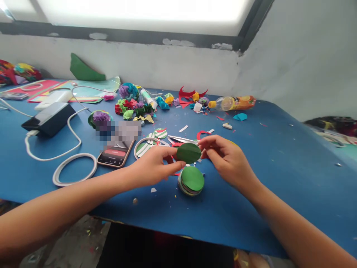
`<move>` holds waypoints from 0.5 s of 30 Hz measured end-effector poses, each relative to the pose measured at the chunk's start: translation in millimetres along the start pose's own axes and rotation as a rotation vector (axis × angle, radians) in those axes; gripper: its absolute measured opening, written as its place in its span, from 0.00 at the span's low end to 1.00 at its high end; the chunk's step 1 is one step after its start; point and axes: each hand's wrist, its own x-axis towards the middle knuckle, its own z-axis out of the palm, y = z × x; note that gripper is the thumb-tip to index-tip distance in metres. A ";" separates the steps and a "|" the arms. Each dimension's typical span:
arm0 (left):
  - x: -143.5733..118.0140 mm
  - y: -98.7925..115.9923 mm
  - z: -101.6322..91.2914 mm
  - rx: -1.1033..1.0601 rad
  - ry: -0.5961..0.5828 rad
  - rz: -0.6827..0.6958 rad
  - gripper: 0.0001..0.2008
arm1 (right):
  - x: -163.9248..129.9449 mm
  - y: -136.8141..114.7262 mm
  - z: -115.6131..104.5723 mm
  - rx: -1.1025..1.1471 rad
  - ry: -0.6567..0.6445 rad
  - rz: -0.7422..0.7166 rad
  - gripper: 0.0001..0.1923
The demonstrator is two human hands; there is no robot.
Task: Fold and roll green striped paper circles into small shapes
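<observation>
Green on its top face, a short stack of round pieces (192, 181) stood nearest on the blue table (279, 156), at six o'clock from the paper disc (189, 153) held just above and beyond it. That disc, dark green with a faint line across it, was pinched by the left hand (156, 163), thumb on the lower edge at about eight o'clock and fingers behind. The right hand (227, 156) had its thumb and forefinger curled close to the three o'clock edge; I could not tell whether they touched or gripped it.

The disc looked light and thin, probably fairly stiff when flat but easy to crease or tear. Its rim seemed the best hold, with a gentle pinch at nine and three o'clock, and it seemed unlikely to slip.

At nine o'clock lay a phone (115, 154). Farther off, at eleven, a glue stick (148, 98) leaned among crumpled paper flowers (135, 107); its contents could not be seen. Beyond, near one o'clock, a plastic bottle (234, 103) lay on its side, yellow cap pointing left; its orange label hid much of the inside, so I could not tell what it held.
</observation>
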 end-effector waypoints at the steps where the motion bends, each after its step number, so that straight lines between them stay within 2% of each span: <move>1: -0.2 -0.4 0.0 0.007 0.002 -0.002 0.09 | -1.0 -2.8 -0.3 0.014 0.011 0.015 0.08; 4: -0.7 -1.7 0.3 0.013 -0.002 -0.015 0.10 | -2.3 -11.2 -3.3 0.035 0.015 0.043 0.09; 10: -1.5 -1.1 -0.1 0.014 -0.004 -0.002 0.10 | -2.9 -18.7 -4.8 0.178 -0.108 0.031 0.07; 15: -1.1 1.5 -0.5 -0.076 -0.006 -0.027 0.09 | -0.7 -16.6 -6.1 0.188 -0.070 0.037 0.08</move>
